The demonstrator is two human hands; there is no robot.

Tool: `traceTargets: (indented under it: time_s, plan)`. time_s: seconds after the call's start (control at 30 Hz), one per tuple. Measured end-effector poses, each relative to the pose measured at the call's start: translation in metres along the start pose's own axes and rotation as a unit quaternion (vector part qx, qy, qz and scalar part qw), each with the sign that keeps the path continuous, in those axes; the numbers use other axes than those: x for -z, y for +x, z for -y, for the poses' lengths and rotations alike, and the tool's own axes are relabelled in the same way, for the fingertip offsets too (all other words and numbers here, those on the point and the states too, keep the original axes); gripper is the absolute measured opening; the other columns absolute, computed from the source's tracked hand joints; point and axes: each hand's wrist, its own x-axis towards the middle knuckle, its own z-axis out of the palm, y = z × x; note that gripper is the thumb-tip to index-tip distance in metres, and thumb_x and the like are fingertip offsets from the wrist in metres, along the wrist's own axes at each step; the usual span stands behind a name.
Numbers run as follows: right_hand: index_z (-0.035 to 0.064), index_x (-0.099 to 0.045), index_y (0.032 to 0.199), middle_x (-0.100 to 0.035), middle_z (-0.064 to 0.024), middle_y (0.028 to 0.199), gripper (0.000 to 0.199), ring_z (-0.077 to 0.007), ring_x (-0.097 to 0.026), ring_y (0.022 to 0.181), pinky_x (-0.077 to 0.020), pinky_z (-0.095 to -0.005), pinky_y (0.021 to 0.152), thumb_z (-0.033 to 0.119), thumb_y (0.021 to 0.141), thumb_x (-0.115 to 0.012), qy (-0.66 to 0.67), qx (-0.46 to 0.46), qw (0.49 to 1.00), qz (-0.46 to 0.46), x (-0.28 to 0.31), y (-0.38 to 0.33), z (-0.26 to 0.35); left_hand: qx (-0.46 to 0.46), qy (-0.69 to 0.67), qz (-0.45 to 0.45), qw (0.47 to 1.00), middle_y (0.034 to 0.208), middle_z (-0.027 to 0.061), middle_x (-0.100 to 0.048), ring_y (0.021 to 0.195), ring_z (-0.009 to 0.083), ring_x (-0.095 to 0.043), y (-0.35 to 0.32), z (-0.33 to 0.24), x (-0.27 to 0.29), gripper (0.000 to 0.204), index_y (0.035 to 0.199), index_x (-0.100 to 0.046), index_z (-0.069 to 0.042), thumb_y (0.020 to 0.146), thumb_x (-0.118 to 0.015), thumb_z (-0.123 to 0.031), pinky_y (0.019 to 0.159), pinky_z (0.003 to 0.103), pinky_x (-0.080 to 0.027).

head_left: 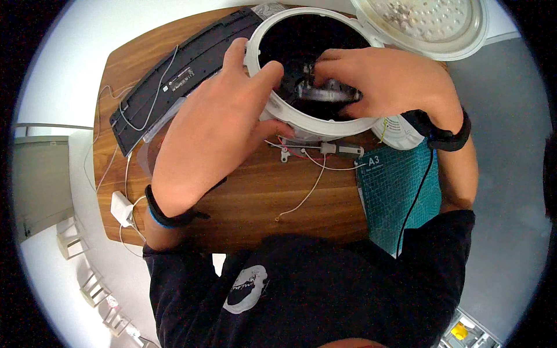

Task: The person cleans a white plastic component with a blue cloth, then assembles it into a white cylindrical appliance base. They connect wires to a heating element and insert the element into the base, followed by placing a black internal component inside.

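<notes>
A white round cooker body [325, 129], which looks like a rice cooker, stands at the far side of the wooden table, its dark inside facing up. My left hand [217, 116] grips its left rim, the thumb low on the outer wall and one finger reaching over the edge. Inside the pot, my right hand [377, 81] has its fingers curled around a shiny round part [328, 93]; the dark interior hides most of it. Below the cooker lie a screwdriver [342, 149] with a grey handle and loose thin wires [316, 194], red and white.
The cooker's lid [429, 23] stands open at the upper right. A black keyboard [185, 75] lies face down on the left, near a white power adapter [122, 209]. A green cutting mat [400, 191] and a white round piece [400, 133] are at the right.
</notes>
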Motion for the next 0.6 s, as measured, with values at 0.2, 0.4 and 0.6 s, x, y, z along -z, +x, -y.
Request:
traceTargets:
  time_s: [0.2, 0.4, 0.6]
  plan:
    - [0.0071, -0.078, 0.124, -0.074, -0.0159, 0.130, 0.034, -0.0408, -0.075, 0.113, -0.0607, -0.0510, 0.096, 0.036, 0.105, -0.079, -0.008, -0.027, 0.997, 0.074, 0.016, 0.014, 0.005, -0.005, 0.003, -0.014, 1.000, 0.164, 0.0343, -0.051, 0.122, 0.0547, -0.071, 0.000, -0.001, -0.001, 0.064, 0.133, -0.065, -0.009, 0.080, -0.098, -0.025, 0.102, 0.056, -0.060]
    - [0.0082, -0.071, 0.139, -0.076, -0.0215, 0.123, 0.037, -0.0456, -0.073, 0.114, -0.0594, -0.0515, 0.097, 0.035, 0.113, -0.070, -0.037, -0.008, 0.998, -0.040, 0.011, 0.048, -0.020, 0.013, 0.000, 0.010, 1.000, 0.164, 0.0335, -0.050, 0.120, 0.0539, -0.072, 0.000, -0.003, 0.001, 0.062, 0.132, -0.065, -0.009, 0.082, -0.097, -0.025, 0.100, 0.056, -0.060]
    - [0.0098, -0.072, 0.144, -0.079, -0.0232, 0.126, 0.041, -0.0436, -0.076, 0.116, -0.0617, -0.0531, 0.101, 0.033, 0.110, -0.073, -0.033, 0.012, 0.996, 0.086, -0.010, 0.076, -0.033, 0.013, 0.008, 0.007, 1.000, 0.164, 0.0331, -0.050, 0.119, 0.0539, -0.072, 0.001, -0.004, 0.002, 0.062, 0.133, -0.063, -0.010, 0.083, -0.097, -0.025, 0.100, 0.057, -0.061]
